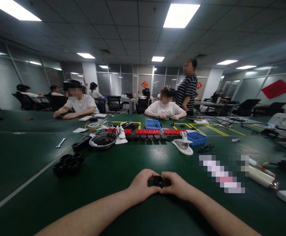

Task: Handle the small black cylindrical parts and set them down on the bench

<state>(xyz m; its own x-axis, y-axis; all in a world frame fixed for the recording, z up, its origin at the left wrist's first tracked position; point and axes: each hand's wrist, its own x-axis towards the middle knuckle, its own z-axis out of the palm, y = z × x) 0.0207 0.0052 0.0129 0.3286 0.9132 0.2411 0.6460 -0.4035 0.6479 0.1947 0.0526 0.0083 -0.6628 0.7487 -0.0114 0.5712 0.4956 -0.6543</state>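
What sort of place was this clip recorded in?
Probably an open-plan office used as a shared assembly workroom. A long green table holds red parts, blue bins and a wrench. Seated people work across it. Both hands hold a small black part.

A wide dark-green counter (123, 164) carries everything — white and yellow lines run across it. On the left lie a cluster of black rings (68, 163), a wrench (60, 143) and a black box (82, 143). Near the middle sit a metal bowl (103, 140), a white clamp (183, 145), a row of red blocks (148, 131) and two blue bins (153, 124) (196, 138). To the right lie a black clip (205, 148), a white tube (262, 177) and cables (219, 122) — farther off, papers (78, 130).
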